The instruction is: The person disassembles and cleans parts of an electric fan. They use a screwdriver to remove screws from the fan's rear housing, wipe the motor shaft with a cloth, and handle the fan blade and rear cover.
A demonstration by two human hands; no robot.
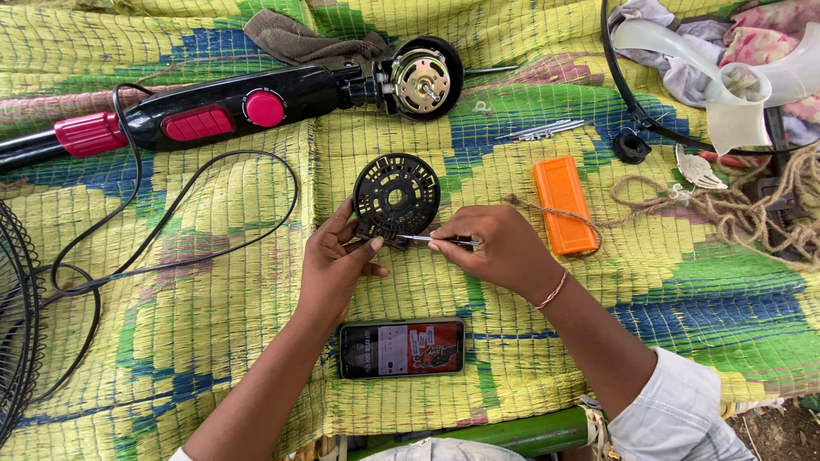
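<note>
Black cover (395,198) (tilted) above left grip (335,260)

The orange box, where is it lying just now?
In the head view the orange box lies flat on the woven mat, just right of the right hand, with the tangled rope further right.

Wire fan guard (17,324) cut by the left edge beside the black cable (171,205), translucent fan blade (735,77) clipped at the right edge, thin tool's (427,241) handle hidden inside the right hand (500,248), phone (401,347) screen too small to tell
</note>
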